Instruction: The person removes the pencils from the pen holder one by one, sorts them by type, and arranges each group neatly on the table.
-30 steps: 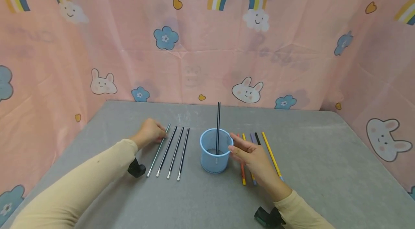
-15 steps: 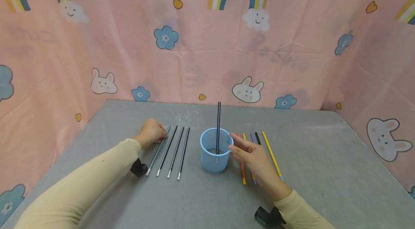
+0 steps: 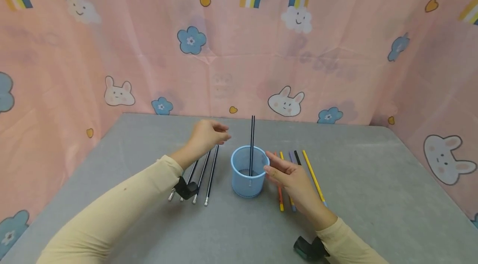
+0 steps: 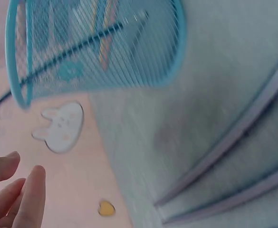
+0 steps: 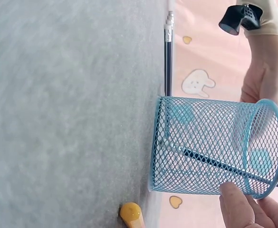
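My left hand (image 3: 209,135) is above the far ends of several dark pencils with pale eraser ends (image 3: 212,174), to the left of the blue mesh pen holder (image 3: 246,187). Between its thumb and fingers (image 4: 29,197) the left wrist view shows a gap with nothing held. A dark pencil (image 5: 215,164) leans inside the holder, eraser end down, its top sticking well above the rim. My right hand (image 3: 296,185) holds the holder at its right side, thumb in front and index finger by the rim; the right wrist view shows fingertips on the mesh.
To the right of the holder lie several slim coloured sticks, partly behind my right hand, among them a yellow one with a blue end (image 3: 313,177) and an orange-red one (image 3: 280,199). The grey table (image 3: 392,197) ends at a pink patterned curtain (image 3: 157,48).
My left hand has left the far end of the leftmost pencil and moved right and up toward the holder; that pencil still lies on the table. My right hand stays at the holder.
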{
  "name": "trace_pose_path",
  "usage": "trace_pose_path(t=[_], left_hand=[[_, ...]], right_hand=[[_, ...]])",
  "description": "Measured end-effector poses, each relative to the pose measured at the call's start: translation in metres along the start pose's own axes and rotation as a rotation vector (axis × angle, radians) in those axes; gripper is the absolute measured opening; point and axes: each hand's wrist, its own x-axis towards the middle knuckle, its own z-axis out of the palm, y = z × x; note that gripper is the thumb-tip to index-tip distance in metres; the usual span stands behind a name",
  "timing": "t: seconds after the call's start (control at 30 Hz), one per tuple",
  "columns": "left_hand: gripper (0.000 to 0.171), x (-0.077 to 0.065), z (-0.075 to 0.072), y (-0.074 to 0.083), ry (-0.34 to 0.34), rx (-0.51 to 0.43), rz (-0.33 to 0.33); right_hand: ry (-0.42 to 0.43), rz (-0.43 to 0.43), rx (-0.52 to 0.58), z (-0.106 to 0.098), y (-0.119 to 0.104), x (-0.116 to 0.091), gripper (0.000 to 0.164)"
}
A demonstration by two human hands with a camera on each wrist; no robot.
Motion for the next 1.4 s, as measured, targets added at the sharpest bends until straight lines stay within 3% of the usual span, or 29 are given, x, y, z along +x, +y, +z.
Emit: trace_pose_path(t=[0.17,0.4,0.53,0.87,1.13,1.4], left_hand=[[0.03,-0.002,0.015,0.012,0.013,0.001,0.053],[0.043,-0.002,0.028,0.022,-0.003,-0.046,0.08],[0.042,-0.002,0.033,0.026,-0.004,-0.079,0.1],[0.034,-0.001,0.044,0.029,0.013,-0.161,0.069],[0.028,-0.001,0.05,0.029,0.03,-0.271,0.067],[0.021,-0.006,0.044,0.033,0.061,-0.31,0.097]], right_hand=[[0.004,0.002,-0.006,0.0,-0.001,0.0,0.054],[-0.003,0.0,-0.014,0.001,0.0,0.001,0.054],[0.001,-0.005,-0.02,0.001,0.0,0.001,0.054],[0.005,-0.003,-0.022,0.0,0.0,0.001,0.054],[0.005,-0.003,-0.011,-0.001,0.001,0.0,0.055],[0.01,0.003,-0.008,0.0,0.001,0.0,0.054]])
